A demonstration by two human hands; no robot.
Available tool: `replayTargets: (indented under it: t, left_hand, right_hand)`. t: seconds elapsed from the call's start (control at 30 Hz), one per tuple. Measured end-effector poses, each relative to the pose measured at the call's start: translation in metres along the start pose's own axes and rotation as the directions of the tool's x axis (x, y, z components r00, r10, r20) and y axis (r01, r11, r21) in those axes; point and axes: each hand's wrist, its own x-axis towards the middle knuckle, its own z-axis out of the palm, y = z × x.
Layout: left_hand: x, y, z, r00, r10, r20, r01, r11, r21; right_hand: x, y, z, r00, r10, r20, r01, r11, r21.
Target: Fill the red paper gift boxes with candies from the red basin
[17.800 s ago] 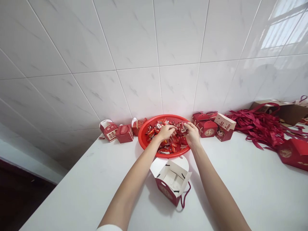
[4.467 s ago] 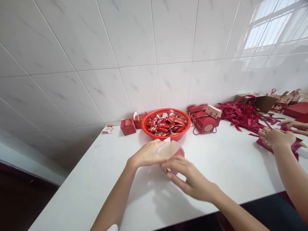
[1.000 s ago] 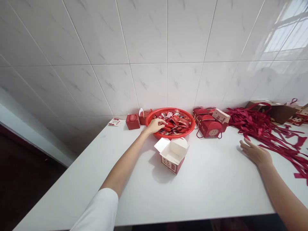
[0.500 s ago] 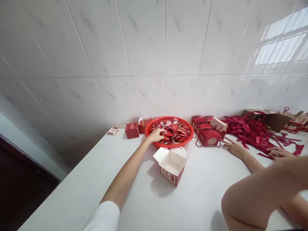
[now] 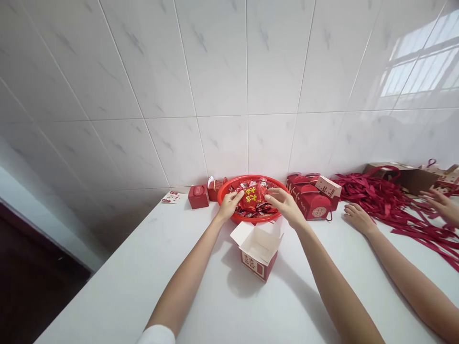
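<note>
Picking step, I reckoned: left hand point(image 5: 230, 204) pinched a shiny red, yellow-lettered packet point(image 5: 252, 195) over the round red plastic basket point(image 5: 251, 220); right hand point(image 5: 286, 203) half-curled, grip unclear. Next probably needed lifting toward six o'clock's open red cardboard box point(image 5: 254, 265).

Sweets point(image 5: 264, 181) are held in a basket point(image 5: 255, 220) near the wall point(image 5: 222, 71), and a box point(image 5: 258, 262) is set before it on the table point(image 5: 215, 308). Two boxes point(image 5: 198, 196) are placed left of the basket, more boxes point(image 5: 311, 203) right; beyond these, ribbons point(image 5: 373, 196) are heaped by what seems a carton point(image 5: 418, 179).
</note>
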Motion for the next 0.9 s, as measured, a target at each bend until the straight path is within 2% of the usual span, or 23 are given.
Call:
replayTargets:
  t: [0.07, 0.17, 0.23, 0.33, 0.4, 0.47, 0.53, 0.6, 0.77, 0.9]
  left_hand:
    - [-0.006, 0.005, 0.006, 1.0, -0.012, 0.007, 0.012, 0.996, -0.084]
    - [-0.011, 0.012, 0.01, 0.999, -0.041, 0.008, 0.041, 0.994, -0.099]
    - [-0.009, 0.015, 0.007, 0.998, -0.045, 0.04, 0.049, 0.993, -0.112]
    - [-0.001, 0.019, -0.004, 0.999, -0.016, 0.05, 0.021, 0.994, -0.103]
    - [0.006, 0.02, -0.014, 0.999, -0.006, 0.054, 0.004, 1.0, 0.028]
    - [0.012, 0.018, -0.022, 0.984, -0.04, 0.174, -0.006, 0.967, 0.256]
    - [0.016, 0.015, -0.028, 0.929, -0.139, 0.342, -0.042, 0.881, 0.471]
    - [0.019, 0.011, -0.03, 0.885, -0.215, 0.412, -0.08, 0.802, 0.592]
    - [0.027, -0.004, -0.026, 0.91, -0.232, 0.345, -0.079, 0.718, 0.691]
    - [0.034, -0.015, -0.019, 0.906, -0.25, 0.341, -0.079, 0.692, 0.718]
  right_hand:
    - [0.001, 0.009, 0.007, 0.998, 0.015, 0.061, -0.016, 1.0, 0.016]
    - [0.002, 0.016, 0.015, 0.993, -0.009, 0.119, -0.003, 0.995, 0.101]
    - [0.003, 0.017, 0.017, 0.996, -0.051, 0.072, 0.037, 0.983, 0.182]
    - [0.005, 0.014, 0.013, 0.995, -0.071, -0.063, 0.087, 0.946, 0.313]
    - [0.007, 0.01, 0.004, 0.992, -0.025, -0.121, 0.069, 0.924, 0.376]
    - [0.009, 0.006, -0.005, 0.989, 0.03, -0.142, 0.03, 0.916, 0.4]
    - [0.009, 0.001, -0.013, 0.984, 0.068, -0.164, 0.004, 0.914, 0.407]
    - [0.009, -0.003, -0.018, 0.977, 0.089, -0.192, 0.001, 0.906, 0.423]
    - [0.006, -0.011, -0.018, 0.982, 0.081, -0.171, 0.007, 0.887, 0.463]
    - [0.002, -0.016, -0.016, 0.988, 0.075, -0.135, -0.004, 0.886, 0.464]
